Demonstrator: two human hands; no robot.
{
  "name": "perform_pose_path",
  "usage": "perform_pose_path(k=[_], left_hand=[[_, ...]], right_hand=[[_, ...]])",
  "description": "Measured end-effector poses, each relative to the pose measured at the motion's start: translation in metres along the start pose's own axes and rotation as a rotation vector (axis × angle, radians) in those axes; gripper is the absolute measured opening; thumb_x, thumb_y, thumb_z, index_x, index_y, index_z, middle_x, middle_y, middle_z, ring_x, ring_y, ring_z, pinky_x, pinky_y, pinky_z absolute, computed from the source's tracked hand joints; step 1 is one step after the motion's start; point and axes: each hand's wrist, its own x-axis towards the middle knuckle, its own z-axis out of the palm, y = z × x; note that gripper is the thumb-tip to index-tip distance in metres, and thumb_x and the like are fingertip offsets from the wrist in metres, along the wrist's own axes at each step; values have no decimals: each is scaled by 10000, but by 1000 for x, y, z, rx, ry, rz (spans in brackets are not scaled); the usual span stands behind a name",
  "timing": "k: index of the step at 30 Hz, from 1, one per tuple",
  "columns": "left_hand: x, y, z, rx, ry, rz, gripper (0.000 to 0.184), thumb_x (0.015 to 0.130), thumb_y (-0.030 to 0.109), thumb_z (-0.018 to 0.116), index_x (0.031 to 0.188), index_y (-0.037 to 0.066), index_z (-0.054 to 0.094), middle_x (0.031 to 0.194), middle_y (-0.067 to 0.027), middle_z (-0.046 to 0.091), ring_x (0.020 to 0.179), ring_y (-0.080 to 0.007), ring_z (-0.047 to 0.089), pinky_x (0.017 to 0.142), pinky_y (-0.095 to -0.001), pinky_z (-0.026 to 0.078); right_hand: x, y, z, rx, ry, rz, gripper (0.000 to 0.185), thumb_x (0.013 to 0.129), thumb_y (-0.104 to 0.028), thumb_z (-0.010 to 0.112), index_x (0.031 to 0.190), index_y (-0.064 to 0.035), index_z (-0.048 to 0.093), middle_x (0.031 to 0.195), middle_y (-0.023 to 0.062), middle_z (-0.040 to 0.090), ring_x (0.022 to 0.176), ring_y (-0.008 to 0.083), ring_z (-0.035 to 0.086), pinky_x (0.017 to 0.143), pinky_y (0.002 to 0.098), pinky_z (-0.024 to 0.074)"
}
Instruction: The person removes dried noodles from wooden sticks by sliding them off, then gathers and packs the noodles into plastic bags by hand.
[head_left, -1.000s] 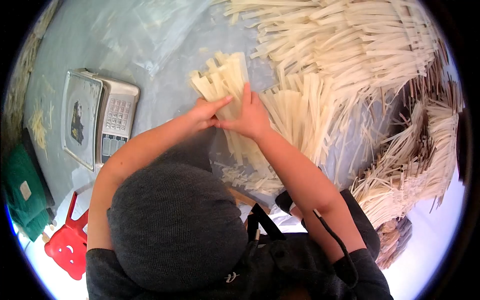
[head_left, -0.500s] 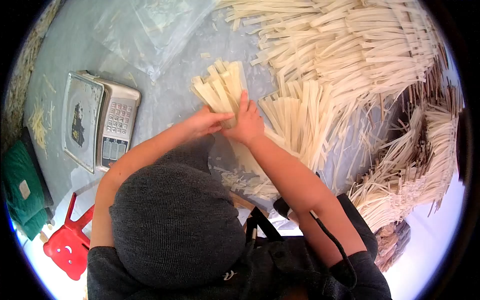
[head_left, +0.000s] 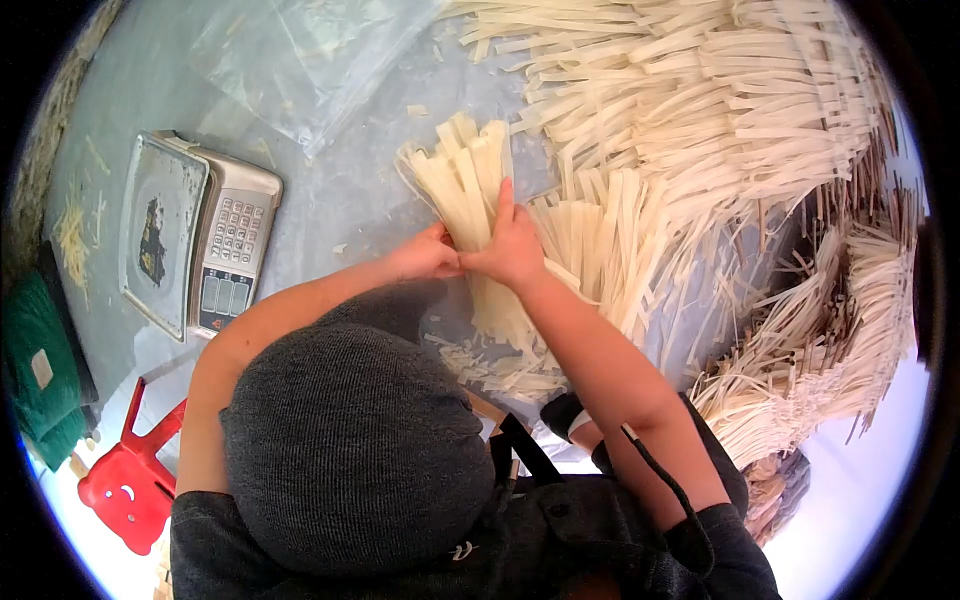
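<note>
Bundle (head_left: 466, 175) sits mid-view, between the two hands and touching both; its fanned end points away from the person, and its long axis runs from upper left to lower right, down beside the right forearm. Starting at the left, I have the scale (head_left: 205, 235) on the grey surface (head_left: 335, 195), well apart from either hand, with its keypad on the side facing the bundle. Next comes the left hand (head_left: 428, 255), low on the bundle's left edge, fingers curled nearly closed on it, though how firmly I can't tell. The right hand (head_left: 512, 248) has the bundle partly wrapped: index finger straight along the right edge, thumb crossing the front to meet the left hand. I judge the right one nearer, since it overlaps more of the bundle, and the fan lies ahead of it and slightly to its left. Just beyond, loose strips (head_left: 610, 230) spread beside the right hand, and the pile (head_left: 700, 80) lies farther up and right. Compared with half a second ago, the bundle has shifted a little to the right, and the left thumb, which lay across its front, is drawn in at the edge, leaving more strip faces showing.
</note>
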Motion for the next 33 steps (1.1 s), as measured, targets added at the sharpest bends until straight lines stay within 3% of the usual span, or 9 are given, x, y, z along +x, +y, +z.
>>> perform_pose_path(k=[2, 6, 8, 12, 14, 17, 23, 28, 33], left_hand=[[7, 4, -9, 220, -58, -15, 626, 742, -22, 588, 1343, 49, 426, 1080, -78, 569, 850, -145, 572, 690, -262, 474], [-3, 22, -3, 617, 44, -159, 398, 720, 58, 616, 1113, 4, 605, 845, -61, 621, 769, -132, 576, 653, -248, 461], [0, 15, -7, 682, 61, 65, 225, 714, 131, 642, 906, 20, 683, 712, -57, 632, 710, -130, 584, 641, -251, 455], [5, 8, -10, 627, 49, -66, 400, 756, 109, 624, 1147, 27, 608, 951, -67, 676, 862, -129, 592, 718, -270, 464], [2, -3, -7, 262, 196, -7, 597, 803, 89, 598, 1372, 80, 418, 1170, -43, 625, 1045, -136, 548, 812, -300, 457], [3, -6, -9, 239, 149, -43, 713, 838, 69, 564, 1467, 143, 236, 1293, -29, 549, 1149, -141, 488, 860, -313, 444], [1, 3, 0, 299, 104, -17, 598, 795, 27, 574, 1369, 92, 419, 1198, -62, 588, 1055, -167, 553, 815, -317, 478], [12, -7, -17, 355, 76, -69, 467, 762, -16, 570, 1224, 1, 505, 1082, -117, 610, 848, -193, 619, 721, -305, 518], [3, -2, -15, 287, 45, -75, 471, 750, -37, 565, 1217, -19, 502, 1072, -125, 609, 838, -204, 625, 728, -320, 534]], right_hand=[[-9, -15, 7, -41, -25, 104, 1359, 536, -461, 848, 1504, -80, -27, 1328, 282, 385, 1229, 407, 440, 975, 494, 407], [-14, -16, 35, -199, 65, 147, 1313, 585, -392, 827, 1504, -96, -62, 1397, 289, 293, 1220, 439, 427, 1011, 512, 353], [-14, -17, 39, -249, 117, 144, 1302, 593, -379, 822, 1505, -101, -64, 1401, 285, 282, 1222, 438, 420, 1009, 529, 343], [-6, -7, 28, -203, 153, 108, 1257, 586, -337, 817, 1510, -103, -3, 1332, 274, 372, 1181, 424, 456, 978, 484, 395], [-1, 2, 17, -144, 130, 74, 1236, 588, -322, 810, 1510, -93, 19, 1306, 268, 404, 1164, 416, 473, 963, 465, 418], [1, 9, 9, -76, 89, 49, 1203, 575, -293, 799, 1505, -75, 68, 1212, 253, 482, 1098, 400, 521, 923, 429, 459], [2, 20, 19, 209, 181, -6, 1100, 561, -294, 781, 1467, -53, 205, 1245, 251, 522, 1154, 391, 524, 972, 427, 440], [-6, 15, 9, 703, -288, 44, 758, 578, -267, 807, 1237, -25, 522, 1127, 144, 633, 1033, 270, 619, 906, 366, 486], [-9, 17, 0, 869, -374, 41, 700, 608, -229, 812, 1227, -34, 549, 1143, 112, 630, 1037, 212, 605, 900, 340, 478]])
